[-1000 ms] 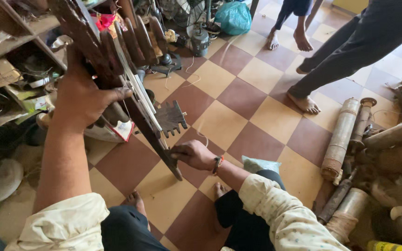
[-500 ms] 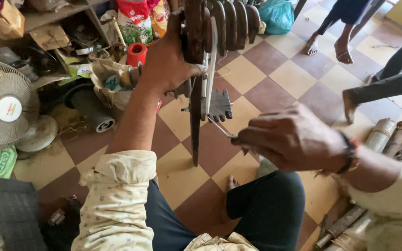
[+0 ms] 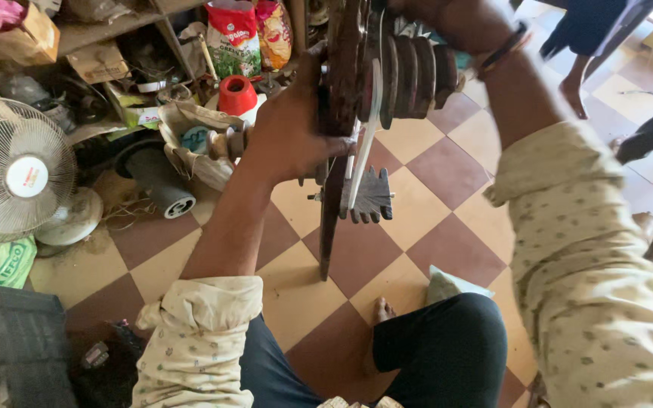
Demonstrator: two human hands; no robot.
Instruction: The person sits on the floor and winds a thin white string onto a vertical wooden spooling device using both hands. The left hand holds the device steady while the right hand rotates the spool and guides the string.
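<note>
Checkered tan-and-maroon tile floor [image 3: 432,204], cluttered wooden shelves [image 3: 92,34], white table fan [image 3: 13,174] at left.

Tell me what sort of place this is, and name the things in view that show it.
Probably a small repair workshop or storeroom. Cluttered wooden shelves hold boxes and parts, a table fan sits on the checkered tile floor, and the left hand grips a rusty stepped pulley assembly.

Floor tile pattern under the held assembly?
Checkerboard of cream and reddish-brown tiles, clearest in the head view.

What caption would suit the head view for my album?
Seated on a checkered floor, left hand and right hand grip a rusty stepped pulley assembly beside a table fan.
</note>
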